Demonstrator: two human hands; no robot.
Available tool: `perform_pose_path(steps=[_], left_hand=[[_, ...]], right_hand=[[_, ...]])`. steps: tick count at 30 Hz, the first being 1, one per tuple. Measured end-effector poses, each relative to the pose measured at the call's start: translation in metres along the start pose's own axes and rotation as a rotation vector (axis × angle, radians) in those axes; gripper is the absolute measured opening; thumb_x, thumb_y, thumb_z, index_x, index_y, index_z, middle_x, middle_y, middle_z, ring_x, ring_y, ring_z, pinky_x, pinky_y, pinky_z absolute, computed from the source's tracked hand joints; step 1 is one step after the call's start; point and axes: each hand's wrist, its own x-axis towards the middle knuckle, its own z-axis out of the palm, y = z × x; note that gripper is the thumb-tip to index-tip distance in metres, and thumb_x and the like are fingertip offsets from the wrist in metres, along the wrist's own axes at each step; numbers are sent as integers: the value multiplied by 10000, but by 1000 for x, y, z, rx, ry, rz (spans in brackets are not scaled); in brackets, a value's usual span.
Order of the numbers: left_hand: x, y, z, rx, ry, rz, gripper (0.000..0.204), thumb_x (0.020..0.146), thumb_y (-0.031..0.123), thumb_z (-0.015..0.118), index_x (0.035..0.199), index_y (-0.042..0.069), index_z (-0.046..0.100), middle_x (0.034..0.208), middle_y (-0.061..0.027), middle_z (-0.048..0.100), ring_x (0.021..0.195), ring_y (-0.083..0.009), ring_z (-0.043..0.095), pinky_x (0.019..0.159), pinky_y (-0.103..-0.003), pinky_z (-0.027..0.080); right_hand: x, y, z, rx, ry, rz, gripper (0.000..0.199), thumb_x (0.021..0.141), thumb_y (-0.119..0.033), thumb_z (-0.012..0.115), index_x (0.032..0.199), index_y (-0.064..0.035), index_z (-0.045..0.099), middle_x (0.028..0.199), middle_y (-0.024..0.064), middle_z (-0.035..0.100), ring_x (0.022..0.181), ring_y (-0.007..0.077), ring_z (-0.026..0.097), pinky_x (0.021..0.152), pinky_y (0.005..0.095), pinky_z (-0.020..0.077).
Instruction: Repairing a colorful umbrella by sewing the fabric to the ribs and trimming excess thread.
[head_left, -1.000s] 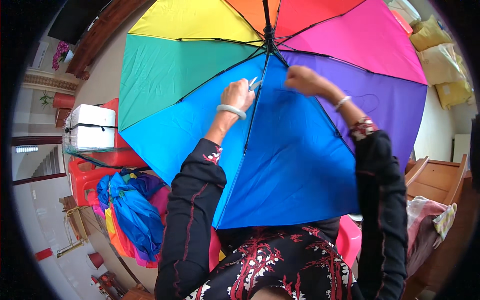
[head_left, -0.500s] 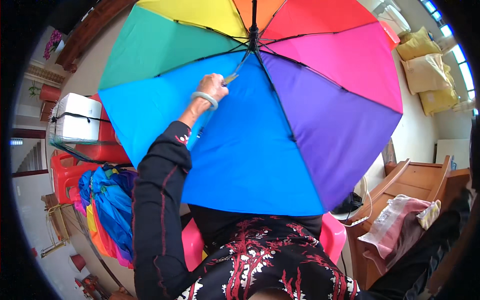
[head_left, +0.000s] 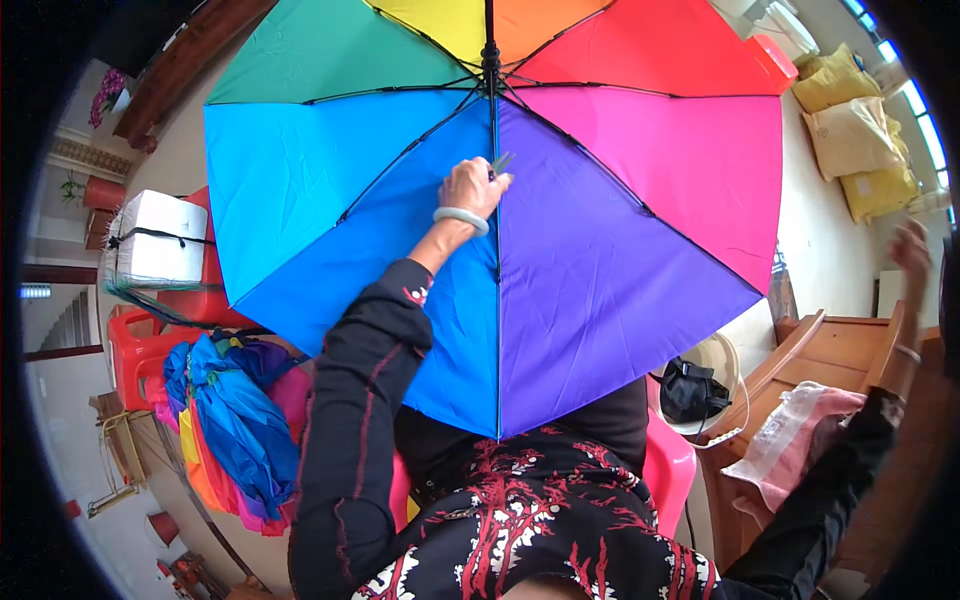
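Note:
A rainbow umbrella [head_left: 620, 235] lies spread open before me, its inner side with black ribs facing me. Its dark shaft [head_left: 490, 20] runs up past the top edge. My left hand [head_left: 470, 190] is closed around small snips [head_left: 502, 162], whose short blades stick out past the fingers. It sits over the rib between the blue and purple panels, below the hub [head_left: 490, 62]; whether the blades touch the rib cannot be seen. My right hand [head_left: 910, 248] is raised at the far right, away from the umbrella. Its fingers are blurred, and nothing clear shows in them.
At the left, a heap of folded colourful umbrellas [head_left: 235, 420] lies beside a red plastic stool [head_left: 140, 350] and a white tied block [head_left: 165, 240]. To the right are a pale bucket with a black bag [head_left: 690, 390], a wooden bench [head_left: 830, 350] with a pink cloth [head_left: 790, 435], and yellow sacks [head_left: 855, 140].
The umbrella has turned clockwise, bringing the blue-purple rib straight toward me. My left hand has moved right with the snips. My right arm has swung up at the far right, bringing the hand into sight.

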Motion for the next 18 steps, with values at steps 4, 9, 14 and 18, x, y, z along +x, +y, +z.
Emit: perform_pose_path(steps=[4, 9, 14, 18], left_hand=[[6, 2, 10, -63, 3, -20, 294, 695, 285, 624, 778, 3, 632, 835, -227, 610, 796, -382, 594, 691, -436, 483], [9, -9, 6, -54, -3, -45, 262, 681, 256, 616, 755, 5, 630, 808, -223, 610, 782, -384, 595, 686, -436, 483], [23, -12, 6, -32, -36, -9, 234, 670, 229, 604, 740, 8, 629, 776, -213, 612, 761, -372, 600, 672, -424, 484], [37, -26, 9, -77, -31, 2, 246, 670, 240, 607, 736, 4, 625, 764, -203, 616, 748, -358, 603, 662, -405, 484]], right_hand=[[-15, 32, 92, 222, -283, -54, 247, 889, -308, 467, 958, -80, 531, 741, -4, 538, 587, 49, 517, 468, 184, 428], [-45, -3, 170, -171, -84, -234, 159, 879, -192, 485, 895, -47, 547, 678, 42, 529, 540, 117, 524, 483, 266, 426], [-57, 8, 178, -390, 88, -525, 87, 842, -70, 473, 823, 6, 512, 683, 165, 528, 577, 285, 534, 552, 371, 435], [-63, 35, 176, -558, -225, -442, 79, 826, -47, 478, 788, 15, 509, 711, 171, 532, 597, 310, 534, 557, 388, 432]])
